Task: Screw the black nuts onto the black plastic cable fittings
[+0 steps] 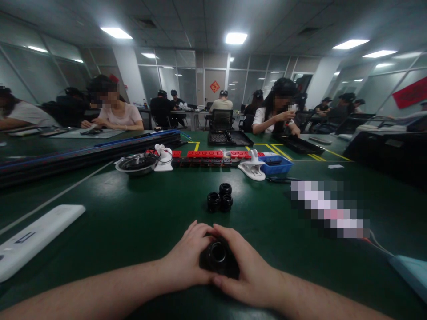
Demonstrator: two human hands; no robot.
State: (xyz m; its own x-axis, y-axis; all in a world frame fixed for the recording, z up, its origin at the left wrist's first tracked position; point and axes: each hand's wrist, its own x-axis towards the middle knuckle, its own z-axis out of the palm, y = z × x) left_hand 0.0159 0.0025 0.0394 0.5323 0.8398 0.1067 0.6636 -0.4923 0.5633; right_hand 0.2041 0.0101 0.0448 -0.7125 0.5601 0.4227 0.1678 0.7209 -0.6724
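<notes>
At the near middle of the green table, my left hand and my right hand curve around a round black hollow part from both sides. Its open top faces up toward me, and a dark hole shows in the middle. Fingertips of the two hands nearly meet in front of and behind it. Whether more black parts sit inside the hands' ring, I cannot tell. A little farther off stand three similar black ring-shaped parts, close together.
Behind them lie a clear bowl of black pieces, two white clamps, a red strip and a blue bin. A long white device is at left. Co-workers sit across the green table.
</notes>
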